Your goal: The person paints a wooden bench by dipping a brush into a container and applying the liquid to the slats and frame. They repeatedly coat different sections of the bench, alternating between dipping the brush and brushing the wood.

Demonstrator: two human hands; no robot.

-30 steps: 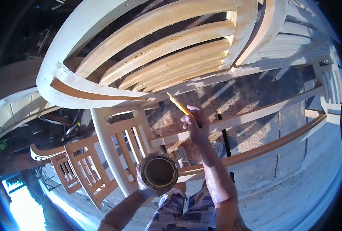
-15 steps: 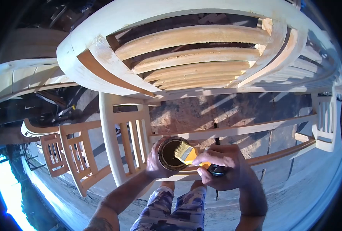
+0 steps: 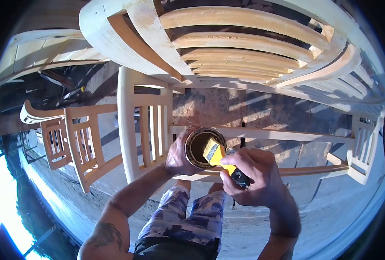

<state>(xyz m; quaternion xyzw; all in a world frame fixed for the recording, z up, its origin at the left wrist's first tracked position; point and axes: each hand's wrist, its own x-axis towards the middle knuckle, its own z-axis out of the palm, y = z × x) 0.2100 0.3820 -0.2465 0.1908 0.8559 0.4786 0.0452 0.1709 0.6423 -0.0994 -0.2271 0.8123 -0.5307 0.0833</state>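
My left hand (image 3: pixel 180 155) is wrapped round the side of a round open can (image 3: pixel 192 162). Its inside looks dark brownish, and the level of what it holds is hard to tell. My right hand (image 3: pixel 258 177) grips the black-and-yellow handle of a paintbrush (image 3: pixel 228 164). The brush's pale bristles point left, over the can's opening at its right side. Both hands are in front of a pale wooden bench frame (image 3: pixel 261 133), whose slatted back (image 3: pixel 244 18) curves across the top of the view.
At the left stands a smaller wooden frame with slats (image 3: pixel 84 143), and behind it a pale curved wooden piece (image 3: pixel 40 52). The bench's slatted side (image 3: pixel 127 125) rises left of the can. Sunlit, stained ground (image 3: pixel 209 107) shows through the frame.
The view has shifted, and the bench back sits higher in it. The can is now higher and slightly right, with the brush turned and its bristles still over the opening.
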